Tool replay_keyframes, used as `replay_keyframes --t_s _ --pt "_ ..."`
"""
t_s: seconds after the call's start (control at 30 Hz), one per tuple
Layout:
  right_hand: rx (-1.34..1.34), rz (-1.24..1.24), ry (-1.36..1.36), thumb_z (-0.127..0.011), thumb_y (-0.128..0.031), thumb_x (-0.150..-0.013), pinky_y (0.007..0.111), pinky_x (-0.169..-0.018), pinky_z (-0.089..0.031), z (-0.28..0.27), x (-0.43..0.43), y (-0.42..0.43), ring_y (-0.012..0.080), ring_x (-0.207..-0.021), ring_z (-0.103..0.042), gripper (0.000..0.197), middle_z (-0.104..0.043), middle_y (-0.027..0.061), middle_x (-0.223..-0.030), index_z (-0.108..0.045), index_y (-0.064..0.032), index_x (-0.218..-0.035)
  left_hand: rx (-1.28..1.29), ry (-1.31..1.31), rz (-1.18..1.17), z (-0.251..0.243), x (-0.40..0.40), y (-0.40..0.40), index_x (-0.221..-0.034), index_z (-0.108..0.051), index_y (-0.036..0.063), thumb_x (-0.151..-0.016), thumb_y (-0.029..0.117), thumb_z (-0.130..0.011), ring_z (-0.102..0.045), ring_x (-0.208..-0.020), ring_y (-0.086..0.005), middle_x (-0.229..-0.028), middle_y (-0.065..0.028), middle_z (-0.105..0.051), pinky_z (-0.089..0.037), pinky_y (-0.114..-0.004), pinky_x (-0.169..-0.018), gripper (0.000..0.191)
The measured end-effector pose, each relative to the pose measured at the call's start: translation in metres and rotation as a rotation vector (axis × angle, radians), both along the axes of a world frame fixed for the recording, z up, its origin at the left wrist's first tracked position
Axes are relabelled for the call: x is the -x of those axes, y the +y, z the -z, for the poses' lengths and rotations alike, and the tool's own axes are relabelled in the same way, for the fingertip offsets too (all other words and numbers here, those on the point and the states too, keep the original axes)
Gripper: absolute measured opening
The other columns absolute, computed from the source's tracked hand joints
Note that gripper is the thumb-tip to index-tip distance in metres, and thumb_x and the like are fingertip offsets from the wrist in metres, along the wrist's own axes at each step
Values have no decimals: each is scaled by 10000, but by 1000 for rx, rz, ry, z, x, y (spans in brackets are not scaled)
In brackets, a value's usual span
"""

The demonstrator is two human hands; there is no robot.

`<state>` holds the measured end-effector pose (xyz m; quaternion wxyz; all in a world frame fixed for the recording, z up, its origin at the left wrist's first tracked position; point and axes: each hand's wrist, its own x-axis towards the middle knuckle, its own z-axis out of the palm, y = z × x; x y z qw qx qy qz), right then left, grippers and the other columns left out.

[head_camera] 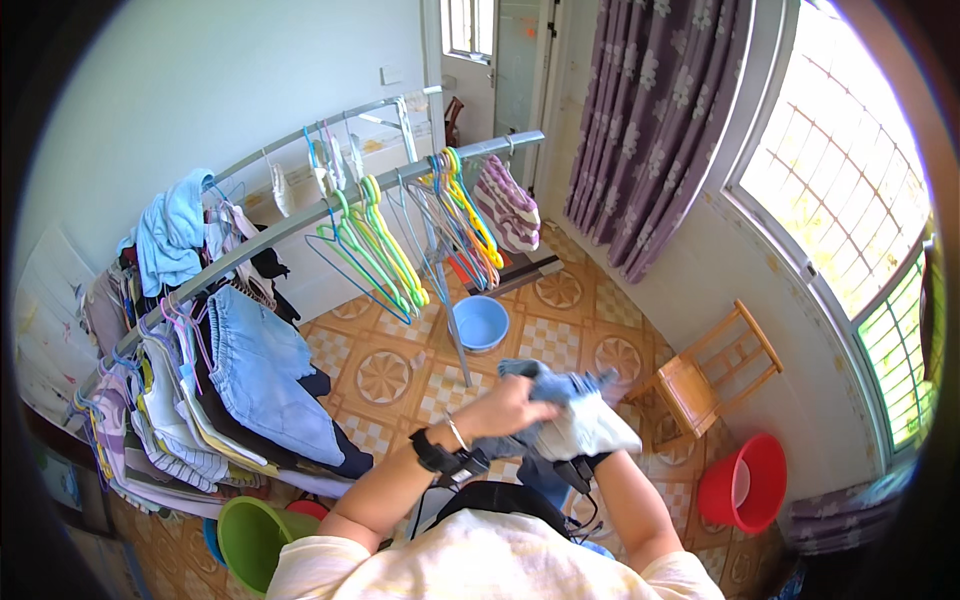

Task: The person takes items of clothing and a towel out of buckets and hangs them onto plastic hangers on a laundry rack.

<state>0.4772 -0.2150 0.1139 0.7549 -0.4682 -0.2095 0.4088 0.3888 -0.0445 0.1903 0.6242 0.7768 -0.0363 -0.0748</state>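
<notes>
My left hand [511,411] grips a bundled garment [592,424], denim blue along the top and white or pale grey below. Motion blurs its upper edge. The garment covers my right hand; only my right forearm [637,502] and a black band at the wrist show beneath it. Ahead of my hands, a metal drying rack [300,217] slants across the room. Green plastic hangers [375,247] and yellow hangers [472,214] dangle from its near bar. Light blue jeans [262,367] hang on the rack to my left.
A blue basin [480,322] sits on the tiled floor by a rack leg. To the right stand a wooden chair [690,390] and a red bucket [742,484]. A green bucket [251,544] is at lower left. Several garments [172,420] crowd the rack's left end.
</notes>
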Motion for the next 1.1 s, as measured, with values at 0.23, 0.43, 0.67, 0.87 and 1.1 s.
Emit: replay_keyframes --t_s 0.23,0.43,0.67,0.87,1.1 --pt "225 95 187 -532 -165 -895 325 -866 -465 15 -21 -31 174 -932 -594 297 -626 69 -1090 -594 22 -1118 785 122 -498 70 -20 85 -1208 -530 20 -877 248 -502 -592 -1008 -217 -1137 -99 -605 -451 -328 -930 403" --pt "146 709 16 -501 -273 -945 231 -699 -462 -70 -50 -100 107 -732 -596 259 -650 22 -821 -627 -50 -910 903 9 -805 92 28 156 -1187 -542 26 -854 194 -544 -586 -1028 -230 -1131 -93 -609 -447 -357 -939 372" --pt "-305 391 574 -381 -239 -921 447 -938 -409 -92 -28 -58 301 -921 -613 337 -659 154 -974 -580 9 -1032 612 -78 -662 18 21 107 -1093 -583 -9 -794 397 -683 -621 -917 -199 -1030 -89 -640 -474 -329 -870 514" --pt "-130 29 -110 -445 84 -782 386 -932 -439 -82 35 32 274 -1035 -565 375 -549 152 -1186 -486 -3 -1145 53 -265 -260 18 12 13 -1120 -555 -1 -747 312 -757 -579 -952 -167 -1063 -79 -621 -458 -307 -842 527" --pt "634 172 -1714 -632 -160 -747 365 -810 -439 -66 -16 22 267 -955 -528 241 -565 105 -979 -595 -22 -940 77 -100 -420 21 25 23 -1055 -599 -47 -771 76 -644 -595 -913 -157 -976 -83 -657 -461 -295 -814 313"
